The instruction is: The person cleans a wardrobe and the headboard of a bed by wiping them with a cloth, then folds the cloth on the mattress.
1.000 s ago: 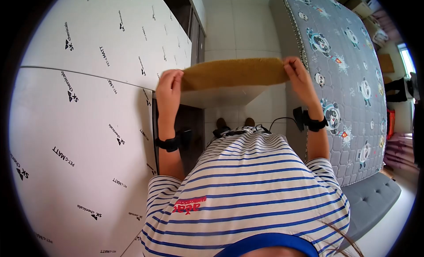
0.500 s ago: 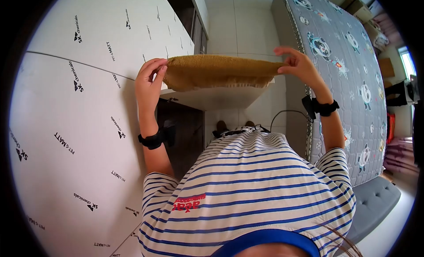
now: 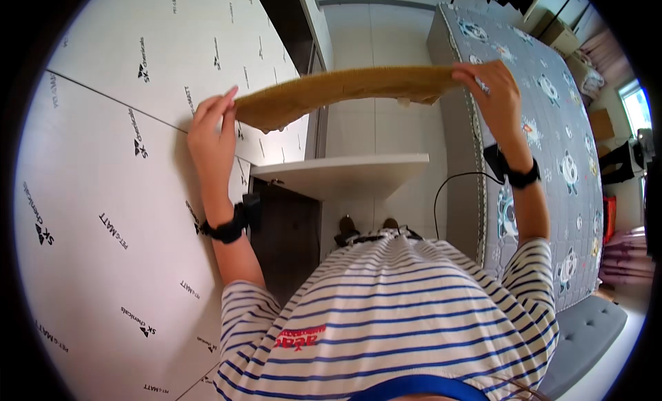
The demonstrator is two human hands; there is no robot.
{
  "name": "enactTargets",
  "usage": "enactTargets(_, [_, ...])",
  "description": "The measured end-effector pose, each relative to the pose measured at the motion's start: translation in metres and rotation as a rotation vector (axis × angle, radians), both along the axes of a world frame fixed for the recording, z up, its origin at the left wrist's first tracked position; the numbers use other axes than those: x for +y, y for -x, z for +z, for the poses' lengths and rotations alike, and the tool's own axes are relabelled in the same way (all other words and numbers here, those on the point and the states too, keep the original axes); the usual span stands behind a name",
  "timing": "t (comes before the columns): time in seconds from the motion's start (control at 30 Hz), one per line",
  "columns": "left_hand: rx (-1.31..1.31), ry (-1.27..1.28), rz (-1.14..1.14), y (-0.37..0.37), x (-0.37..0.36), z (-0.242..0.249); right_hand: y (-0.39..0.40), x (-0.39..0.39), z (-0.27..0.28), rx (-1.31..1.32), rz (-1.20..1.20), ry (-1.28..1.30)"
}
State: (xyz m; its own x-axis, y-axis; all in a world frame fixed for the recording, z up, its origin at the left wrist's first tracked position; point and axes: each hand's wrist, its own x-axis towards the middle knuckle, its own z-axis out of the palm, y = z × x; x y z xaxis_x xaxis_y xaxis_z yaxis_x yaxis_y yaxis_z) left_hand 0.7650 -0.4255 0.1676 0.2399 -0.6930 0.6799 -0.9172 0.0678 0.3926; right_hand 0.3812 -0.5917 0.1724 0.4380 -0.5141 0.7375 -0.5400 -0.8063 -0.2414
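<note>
A mustard-brown cloth is stretched in the air between my two hands, its lower edge hanging loose. My left hand pinches its left end in front of the white cabinet panels. The right end is gripped between the thumb and fingers of my right hand, near the bed's edge. Below the cloth, apart from it, an open white cabinet door stands out from the cabinet.
White cabinet panels with printed film fill the left side. A bed with a grey panda-print cover stands at the right, a grey tufted bench at its near end. Pale floor tiles lie between. A black cable hangs by my right wrist.
The cloth and both hands have moved up and away from the cabinet door, whose top edge now shows. My hands are farther apart, and the cloth is pulled wider.
</note>
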Motion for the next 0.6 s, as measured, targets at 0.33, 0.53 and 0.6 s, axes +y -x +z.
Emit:
enactTargets(0.33, [-0.206, -0.474, -0.157, 0.036, 0.086, -0.144, 0.036, 0.092, -0.184, 0.36, 0.176, -0.035])
enactTargets(0.53, [-0.119, -0.369, -0.133, 0.073, 0.025, -0.115, 0.014, 0.076, -0.152, 0.29, 0.119, -0.087])
enactTargets(0.6, [-0.102, -0.24, -0.204, 0.084, -0.01, -0.12, -0.013, 0.059, -0.143, 0.176, 0.095, -0.087])
